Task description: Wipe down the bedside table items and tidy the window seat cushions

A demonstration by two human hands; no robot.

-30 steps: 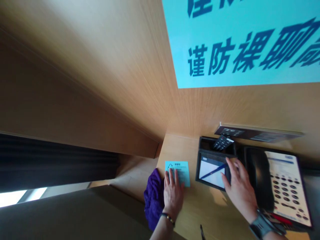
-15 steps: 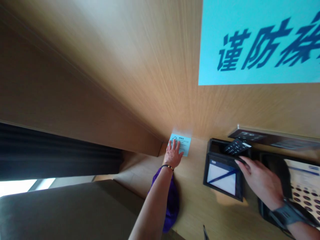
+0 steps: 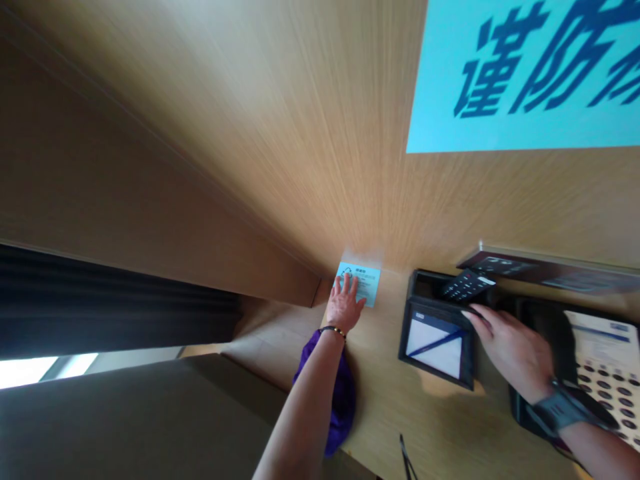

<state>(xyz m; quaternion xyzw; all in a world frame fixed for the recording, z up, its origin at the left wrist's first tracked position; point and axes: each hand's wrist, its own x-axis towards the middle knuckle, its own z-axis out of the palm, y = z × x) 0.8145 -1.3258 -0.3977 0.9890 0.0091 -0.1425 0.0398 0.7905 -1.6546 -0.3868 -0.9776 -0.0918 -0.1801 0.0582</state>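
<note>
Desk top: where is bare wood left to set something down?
A bare strip runs between the purple cloth and the black tray, toward the near edge. The back is crowded: left hand on the blue card, right hand at the tray, telephone beside it.

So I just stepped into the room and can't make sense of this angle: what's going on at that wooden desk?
A person is working at the wooden desk with both bare hands. The left hand lies flat on a small light-blue card at the back of the desk, by the wall. The right hand rests on the edge of a black tray that holds a notepad with a pen and a remote control. A purple cloth lies under the left forearm, and a telephone sits at the right.
</note>
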